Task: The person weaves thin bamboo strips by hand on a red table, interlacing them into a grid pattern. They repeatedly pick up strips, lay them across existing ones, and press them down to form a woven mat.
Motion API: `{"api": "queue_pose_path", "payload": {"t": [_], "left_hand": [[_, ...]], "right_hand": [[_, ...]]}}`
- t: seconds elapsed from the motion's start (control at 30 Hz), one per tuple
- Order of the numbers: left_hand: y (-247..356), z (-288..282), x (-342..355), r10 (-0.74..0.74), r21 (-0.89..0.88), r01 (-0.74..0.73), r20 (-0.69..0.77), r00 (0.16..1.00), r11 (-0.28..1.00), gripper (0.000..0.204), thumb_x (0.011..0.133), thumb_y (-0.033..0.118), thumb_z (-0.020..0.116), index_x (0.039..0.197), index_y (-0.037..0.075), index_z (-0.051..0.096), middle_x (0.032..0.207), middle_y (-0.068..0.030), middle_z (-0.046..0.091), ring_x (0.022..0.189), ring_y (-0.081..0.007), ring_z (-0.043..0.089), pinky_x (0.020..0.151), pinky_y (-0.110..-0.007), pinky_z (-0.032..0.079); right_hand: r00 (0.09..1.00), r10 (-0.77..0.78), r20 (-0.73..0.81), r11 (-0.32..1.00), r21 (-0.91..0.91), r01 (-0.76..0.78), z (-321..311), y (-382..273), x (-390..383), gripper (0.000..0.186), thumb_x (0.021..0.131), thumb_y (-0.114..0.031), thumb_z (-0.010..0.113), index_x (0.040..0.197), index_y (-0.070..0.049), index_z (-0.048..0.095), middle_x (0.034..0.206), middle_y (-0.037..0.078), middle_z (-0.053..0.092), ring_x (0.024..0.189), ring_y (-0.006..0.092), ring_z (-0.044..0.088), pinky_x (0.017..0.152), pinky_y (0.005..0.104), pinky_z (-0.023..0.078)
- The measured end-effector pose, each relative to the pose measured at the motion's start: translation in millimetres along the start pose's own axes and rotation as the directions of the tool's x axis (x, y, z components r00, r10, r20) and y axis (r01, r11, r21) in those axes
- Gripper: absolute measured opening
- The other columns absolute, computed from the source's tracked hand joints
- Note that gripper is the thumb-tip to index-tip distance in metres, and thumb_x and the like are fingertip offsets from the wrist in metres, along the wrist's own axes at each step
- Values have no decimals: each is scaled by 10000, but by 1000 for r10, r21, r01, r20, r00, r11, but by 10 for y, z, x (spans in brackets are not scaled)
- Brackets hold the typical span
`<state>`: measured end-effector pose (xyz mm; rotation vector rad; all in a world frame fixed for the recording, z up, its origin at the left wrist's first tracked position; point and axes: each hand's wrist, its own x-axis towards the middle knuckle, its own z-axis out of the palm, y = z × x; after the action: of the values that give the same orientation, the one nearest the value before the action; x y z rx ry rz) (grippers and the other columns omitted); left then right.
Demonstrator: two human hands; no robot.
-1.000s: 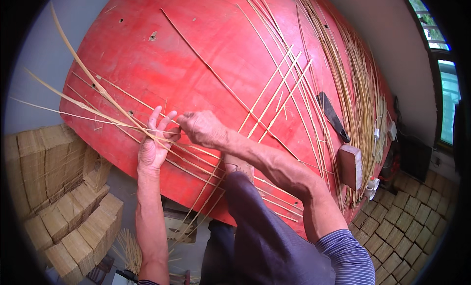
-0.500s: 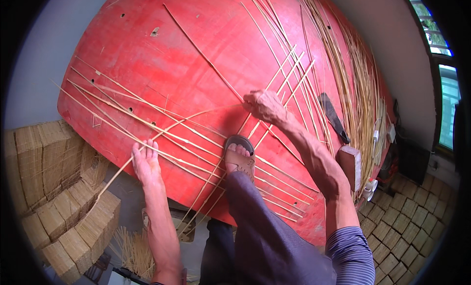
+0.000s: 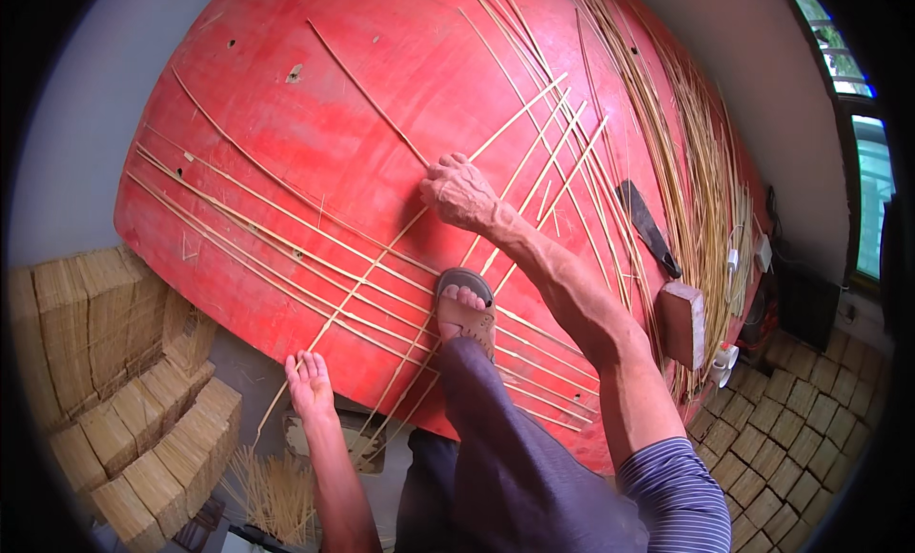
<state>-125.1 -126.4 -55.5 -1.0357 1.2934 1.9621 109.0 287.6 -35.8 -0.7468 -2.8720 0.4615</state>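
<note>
My right hand (image 3: pixel 462 196) is closed on a pale bamboo strip (image 3: pixel 512 117) above the centre of the red board (image 3: pixel 334 124). The strip runs diagonally down to my left hand (image 3: pixel 310 386), palm up at the board's lower edge, fingers loosely extended and touching it from below. Other thin strips (image 3: pixel 255 221) lie crossed in a grid across the left and middle. My sandalled foot (image 3: pixel 457 310) rests on the board among them, just below my right hand.
At the right are a long bundle of strips (image 3: pixel 705 162), a dark flat tool (image 3: pixel 648 229), a brick-like block (image 3: pixel 682 324) and small white objects (image 3: pixel 724 364). Stacked straw-coloured blocks (image 3: pixel 133 429) stand lower left, loose sticks (image 3: pixel 267 496) beside them; more blocks (image 3: pixel 791 410) cover the floor at right.
My hands have separated: the right moved up and rightward, drawing the strip across the others, the left moved down to the board's edge. The strips that stuck out at upper left now lie flat.
</note>
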Motion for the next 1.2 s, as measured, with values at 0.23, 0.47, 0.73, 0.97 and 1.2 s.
{"api": "queue_pose_path", "payload": {"t": [0.23,0.47,0.73,0.97,1.2], "left_hand": [[171,-459,91,-25,-57,25,11,1000,998,317,1040,300,513,1213,37,556,1049,-100,667,858,-205,630,873,-407,541],[241,-628,148,-15,-34,15,-4,1000,999,377,1071,349,418,1156,10,557,1010,-102,683,803,-199,639,816,-386,552],[294,-631,209,-15,-36,15,-8,1000,999,348,1048,355,481,1080,20,568,928,-106,684,786,-213,638,798,-382,546],[318,-467,-8,-201,194,244,-216,956,950,385,995,404,593,946,23,581,815,-93,648,649,-159,605,627,-327,538],[-289,356,-620,266,669,-741,727,633,-66,270,936,135,593,1150,-29,603,1064,-145,586,819,-233,618,746,-361,530]], "right_hand": [[999,3,-48,1000,-26,-4,-43,-45,-50,96,776,-174,604,740,-92,639,870,108,632,909,275,571,852,411,435],[998,42,-40,998,-50,-43,24,-50,-71,89,789,-174,598,785,-98,643,921,108,629,953,272,565,901,410,423],[992,33,-123,999,-24,-36,15,-82,-49,105,810,-164,607,756,-74,611,869,101,606,906,279,563,876,422,443],[992,33,-123,998,-44,-38,13,-98,-45,76,792,-149,590,779,-76,607,879,108,606,918,287,558,878,423,432],[997,75,-26,992,-104,-77,-3,-207,-63,85,794,-162,602,831,-89,627,939,102,606,969,272,548,873,428,427]]}}
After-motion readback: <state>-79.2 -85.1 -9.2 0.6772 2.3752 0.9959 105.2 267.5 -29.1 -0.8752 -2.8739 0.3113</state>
